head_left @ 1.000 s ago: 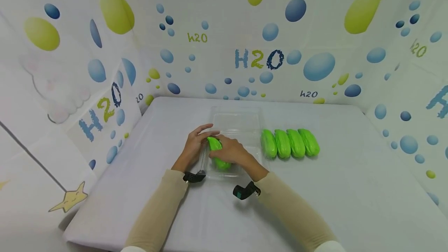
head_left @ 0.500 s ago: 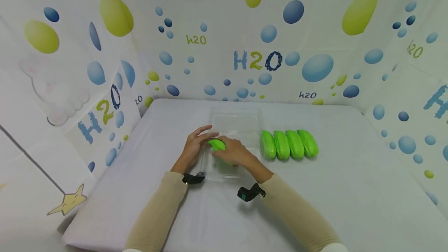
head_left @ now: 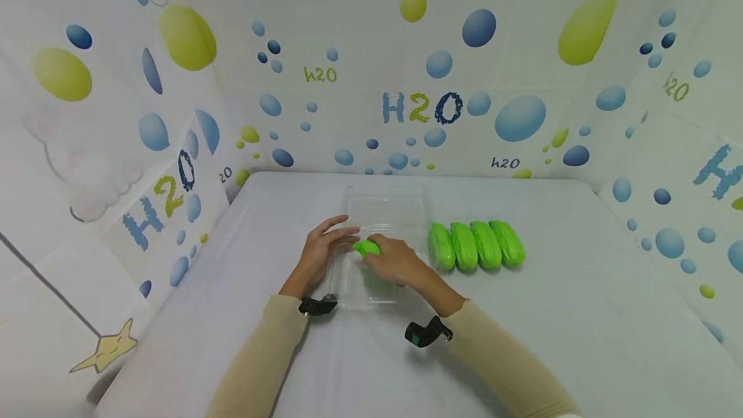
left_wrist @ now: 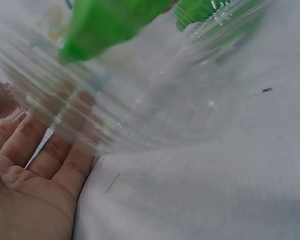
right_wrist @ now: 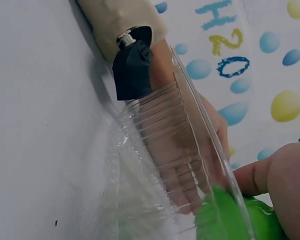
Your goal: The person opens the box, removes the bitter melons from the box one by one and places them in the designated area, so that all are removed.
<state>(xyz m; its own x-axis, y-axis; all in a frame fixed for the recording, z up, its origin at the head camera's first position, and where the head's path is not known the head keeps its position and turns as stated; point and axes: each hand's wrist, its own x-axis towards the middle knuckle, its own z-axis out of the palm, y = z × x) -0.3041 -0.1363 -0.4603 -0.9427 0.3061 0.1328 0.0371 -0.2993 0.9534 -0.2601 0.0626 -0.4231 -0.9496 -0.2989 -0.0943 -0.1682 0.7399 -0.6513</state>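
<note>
My right hand (head_left: 400, 262) grips a glossy bright green elongated packet (head_left: 367, 248) just inside a clear plastic box (head_left: 354, 289). Most of the packet is hidden under that hand; its pointed end shows toward the left. Along the box's left wall rests my left hand (head_left: 321, 251), its fingers extended. In the left wrist view, those fingers (left_wrist: 55, 150) lie straight against the outside of the ribbed wall. The right wrist view shows the green packet (right_wrist: 262, 220) at the rim, with a fingertip of the right hand close by.
The box's clear lid (head_left: 386, 211) lies folded back behind it. Several matching green packets (head_left: 465, 247) stand in a row right of the box. A white cloth covers the table (head_left: 580, 315); a printed curtain (head_left: 371, 37) rises behind the far edge.
The right hand has turned the green packet and shifted slightly to the right, so less of the packet shows. The left hand stays at the box wall. The head view has tilted a little upward.
</note>
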